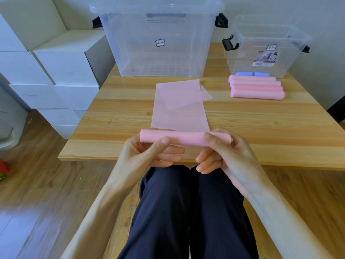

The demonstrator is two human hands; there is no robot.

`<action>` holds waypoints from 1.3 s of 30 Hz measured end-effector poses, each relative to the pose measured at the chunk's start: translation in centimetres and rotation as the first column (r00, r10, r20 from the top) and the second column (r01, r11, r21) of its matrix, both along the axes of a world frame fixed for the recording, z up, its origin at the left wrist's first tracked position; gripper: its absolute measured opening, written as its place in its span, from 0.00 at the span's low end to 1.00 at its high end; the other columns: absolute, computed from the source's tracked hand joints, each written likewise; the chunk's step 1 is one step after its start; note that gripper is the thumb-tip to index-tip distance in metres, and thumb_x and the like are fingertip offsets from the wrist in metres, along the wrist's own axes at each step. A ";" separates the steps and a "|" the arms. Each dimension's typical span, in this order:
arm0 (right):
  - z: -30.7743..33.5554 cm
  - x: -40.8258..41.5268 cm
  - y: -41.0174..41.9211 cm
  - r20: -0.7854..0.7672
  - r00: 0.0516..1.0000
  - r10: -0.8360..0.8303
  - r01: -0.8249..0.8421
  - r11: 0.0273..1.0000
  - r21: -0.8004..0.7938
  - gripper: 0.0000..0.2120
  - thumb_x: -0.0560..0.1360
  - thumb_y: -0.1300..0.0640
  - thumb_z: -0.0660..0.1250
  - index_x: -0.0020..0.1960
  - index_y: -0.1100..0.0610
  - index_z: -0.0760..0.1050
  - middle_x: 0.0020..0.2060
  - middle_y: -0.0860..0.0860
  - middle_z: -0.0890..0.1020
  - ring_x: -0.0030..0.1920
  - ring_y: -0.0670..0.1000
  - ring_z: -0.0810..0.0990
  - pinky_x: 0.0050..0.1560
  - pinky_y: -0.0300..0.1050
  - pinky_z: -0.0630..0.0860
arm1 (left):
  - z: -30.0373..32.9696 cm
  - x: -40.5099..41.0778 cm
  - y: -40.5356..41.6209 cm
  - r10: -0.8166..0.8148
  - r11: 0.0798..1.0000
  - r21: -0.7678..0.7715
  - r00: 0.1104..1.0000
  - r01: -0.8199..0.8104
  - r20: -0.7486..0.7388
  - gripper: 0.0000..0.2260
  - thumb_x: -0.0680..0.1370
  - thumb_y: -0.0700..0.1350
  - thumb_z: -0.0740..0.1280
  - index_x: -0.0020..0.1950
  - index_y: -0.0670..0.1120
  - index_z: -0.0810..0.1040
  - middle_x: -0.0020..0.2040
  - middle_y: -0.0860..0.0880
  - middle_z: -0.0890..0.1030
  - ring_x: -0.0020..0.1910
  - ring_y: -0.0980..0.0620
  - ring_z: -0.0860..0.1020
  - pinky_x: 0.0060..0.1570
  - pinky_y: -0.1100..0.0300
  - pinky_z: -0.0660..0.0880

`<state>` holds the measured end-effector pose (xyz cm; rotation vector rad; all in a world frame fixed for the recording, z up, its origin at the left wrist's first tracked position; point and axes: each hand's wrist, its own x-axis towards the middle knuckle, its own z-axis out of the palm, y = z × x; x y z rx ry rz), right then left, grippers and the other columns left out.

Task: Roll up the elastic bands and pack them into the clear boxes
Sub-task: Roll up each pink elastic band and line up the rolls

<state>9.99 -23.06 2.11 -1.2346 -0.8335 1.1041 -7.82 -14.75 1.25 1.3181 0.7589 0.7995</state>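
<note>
1. A thin pink elastic band (180,105) lay flat down the middle of the light wooden table (115,116), its near end wound into a pink roll (184,138) at the table's near edge.
2. The left hand (147,152) gripped the roll's left part, thumb pressed on its near face and fingers curled beneath it.
3. The right hand (225,152) gripped the roll's right part likewise, thumb on top, fingers curled under, the roll's right end poking just past the hand.
4. The roll spanned both grips, and the unrolled band stretched away from it toward a large clear plastic box with a lid (158,40) at the table's far edge.
5. A smaller clear plastic box (265,47) stood to the right without a lid.
6. Just in front of it lay four finished pink rolls (256,87) side by side, touching, with a blue roll (252,74) behind them.
</note>
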 end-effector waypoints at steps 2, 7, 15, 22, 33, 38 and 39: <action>0.0 -0.1 0.0 -0.017 1.000 0.025 -0.025 1.000 -0.008 0.20 0.64 0.47 0.72 0.49 0.59 0.78 0.33 0.61 0.84 0.29 0.56 0.84 0.30 0.45 0.81 | 0.0 0.1 0.0 0.028 1.000 0.012 1.000 -0.028 0.006 0.14 0.70 0.53 0.67 0.48 0.45 0.84 0.41 0.44 0.87 0.39 0.48 0.86 0.37 0.61 0.81; 0.0 -0.2 -0.1 0.005 0.999 0.041 -0.041 0.999 0.001 0.15 0.66 0.51 0.72 0.48 0.59 0.79 0.32 0.61 0.84 0.28 0.56 0.84 0.29 0.43 0.80 | -0.2 0.1 -0.1 0.011 1.000 0.010 1.000 -0.011 -0.021 0.16 0.72 0.53 0.66 0.51 0.45 0.83 0.41 0.44 0.87 0.41 0.47 0.86 0.38 0.61 0.81; -0.1 -0.3 -0.2 -0.033 0.998 0.050 -0.050 0.999 -0.009 0.18 0.66 0.54 0.73 0.52 0.60 0.77 0.34 0.60 0.84 0.29 0.57 0.84 0.30 0.44 0.81 | -0.4 0.1 -0.1 0.076 0.997 0.019 0.997 -0.076 0.019 0.15 0.69 0.53 0.68 0.48 0.43 0.84 0.40 0.43 0.87 0.40 0.46 0.86 0.38 0.59 0.82; -0.2 -0.3 0.0 -0.041 0.999 0.024 -0.024 1.000 -0.010 0.23 0.63 0.49 0.75 0.53 0.60 0.79 0.34 0.60 0.84 0.29 0.56 0.84 0.30 0.44 0.81 | -0.4 0.0 -0.3 0.058 0.998 0.021 0.998 -0.059 0.026 0.14 0.70 0.50 0.68 0.49 0.42 0.82 0.41 0.43 0.87 0.41 0.47 0.86 0.38 0.61 0.81; -0.4 0.0 -0.2 -0.013 0.999 0.032 -0.032 0.999 0.006 0.12 0.62 0.53 0.75 0.41 0.58 0.79 0.33 0.60 0.83 0.29 0.56 0.84 0.30 0.44 0.81 | -0.1 -0.3 -0.1 -0.002 1.000 -0.009 0.999 0.003 0.049 0.08 0.75 0.53 0.73 0.50 0.51 0.85 0.43 0.43 0.87 0.43 0.46 0.86 0.39 0.60 0.81; -0.4 -0.1 -0.2 0.001 0.998 0.066 -0.066 0.998 -0.007 0.18 0.64 0.52 0.74 0.51 0.59 0.80 0.35 0.61 0.84 0.31 0.57 0.84 0.31 0.44 0.81 | -0.2 -0.4 0.0 0.014 0.999 0.031 0.999 -0.016 0.042 0.19 0.71 0.62 0.73 0.49 0.48 0.85 0.41 0.43 0.87 0.40 0.47 0.86 0.37 0.61 0.81; -0.4 -0.1 -0.2 0.009 0.998 0.056 -0.056 0.998 -0.003 0.16 0.65 0.51 0.73 0.49 0.60 0.80 0.35 0.61 0.84 0.30 0.57 0.84 0.30 0.44 0.81 | -0.2 -0.5 0.0 -0.011 1.000 0.025 0.999 0.010 0.048 0.19 0.69 0.62 0.72 0.51 0.51 0.84 0.42 0.43 0.87 0.41 0.46 0.86 0.37 0.61 0.81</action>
